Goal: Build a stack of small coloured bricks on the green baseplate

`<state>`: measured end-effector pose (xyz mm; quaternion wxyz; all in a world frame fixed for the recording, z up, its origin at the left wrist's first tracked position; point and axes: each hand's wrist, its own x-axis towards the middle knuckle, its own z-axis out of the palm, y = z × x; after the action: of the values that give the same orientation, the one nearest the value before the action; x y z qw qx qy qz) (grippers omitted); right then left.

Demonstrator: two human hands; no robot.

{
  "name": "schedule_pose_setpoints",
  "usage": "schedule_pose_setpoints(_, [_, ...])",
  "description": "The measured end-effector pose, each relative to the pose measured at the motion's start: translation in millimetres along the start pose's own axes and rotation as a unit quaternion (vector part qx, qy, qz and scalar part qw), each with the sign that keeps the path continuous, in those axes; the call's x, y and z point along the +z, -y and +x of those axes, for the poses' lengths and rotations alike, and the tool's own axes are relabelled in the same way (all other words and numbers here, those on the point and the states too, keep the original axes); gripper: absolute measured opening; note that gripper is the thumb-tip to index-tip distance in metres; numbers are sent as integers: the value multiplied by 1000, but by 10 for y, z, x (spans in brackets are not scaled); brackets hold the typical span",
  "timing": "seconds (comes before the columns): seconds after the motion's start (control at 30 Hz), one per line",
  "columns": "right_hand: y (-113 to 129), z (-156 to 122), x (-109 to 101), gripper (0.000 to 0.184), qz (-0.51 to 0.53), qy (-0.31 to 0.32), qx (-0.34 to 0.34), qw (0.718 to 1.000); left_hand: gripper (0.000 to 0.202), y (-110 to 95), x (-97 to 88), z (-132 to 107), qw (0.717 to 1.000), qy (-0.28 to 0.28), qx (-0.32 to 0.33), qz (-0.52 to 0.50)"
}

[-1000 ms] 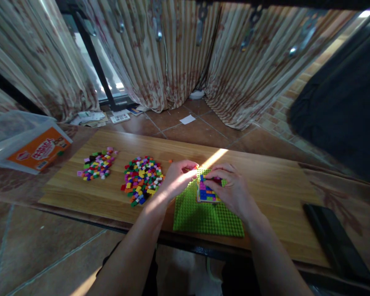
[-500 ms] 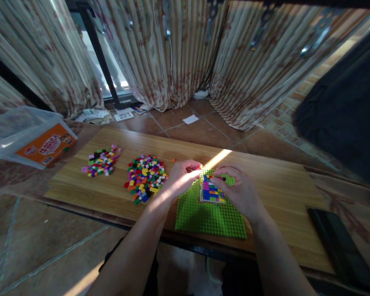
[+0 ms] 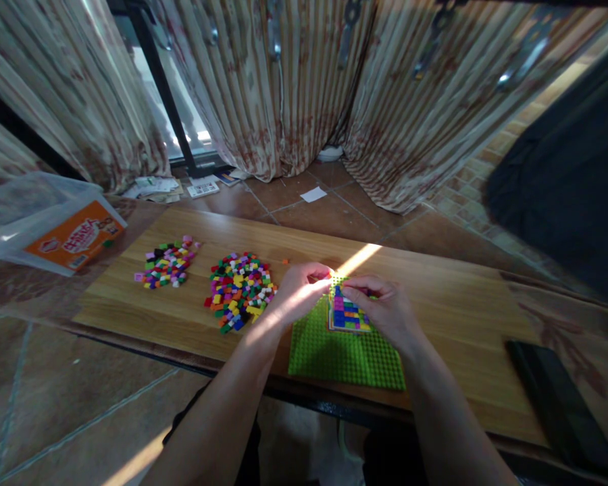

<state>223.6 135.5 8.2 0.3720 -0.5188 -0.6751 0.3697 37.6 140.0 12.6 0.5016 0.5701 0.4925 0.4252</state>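
Observation:
My left hand (image 3: 302, 291) is pinched at the far left corner of a green studded baseplate (image 3: 345, 368), with a small red brick (image 3: 330, 273) showing at its fingertips. On the baseplate stands a low block of multicoloured toy bricks (image 3: 349, 317), with blue, purple, yellow and orange pieces on top. My right hand (image 3: 388, 307) is closed over the far right part of that build, thumb and fingers together. What lies between its fingertips is hidden.
Two heaps of loose bricks, a larger heap (image 3: 240, 290) and a smaller heap (image 3: 167, 264), lie left on the wooden table (image 3: 461, 324). A clear plastic tub (image 3: 55, 223) with an orange label stands at the far left. A black flat object (image 3: 557, 398) lies at the right.
My right hand has shifted slightly left, its fingers drawing together over the build's far edge. My left hand stays nearly still.

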Motion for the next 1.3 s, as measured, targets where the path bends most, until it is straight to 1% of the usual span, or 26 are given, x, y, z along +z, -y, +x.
schedule_pose_setpoints(0.2, [-22, 3, 33, 19, 61, 9, 40, 997, 15, -23, 22, -1, 1000, 2, 6, 12])
schedule_pose_setpoints(0.6, [11, 6, 51, 18, 59, 11, 48, 997, 17, 6, 19, 0, 999, 16, 17, 32])
schedule_pose_setpoints(0.8, [14, -31, 54, 26, 99, 10, 45, 994, 18, -10, 1, -6, 1000, 14, 17, -16])
schedule_pose_setpoints(0.87, [23, -25, 42, 29, 114, -12, 46, 992, 22, -17, 3, -10, 999, 3, 18, -36])
schedule_pose_setpoints(0.93, [34, -11, 28, 28, 114, -47, 35, 992, 26, -27, 8, -17, 998, -9, 29, -50])
schedule_pose_setpoints(1.0, [51, 3, 22, 24, 100, -67, 11, 993, 29, -43, 17, -29, 997, -7, 43, -61])
schedule_pose_setpoints(1.17, [160, -11, 56, 15, 44, -52, -55, 996, 30, -92, 36, -66, 993, 15, 73, -93])
schedule_pose_setpoints(1.3, [251, -39, 85, 13, 39, -55, -74, 995, 31, -121, 29, -79, 991, 28, 89, -96])
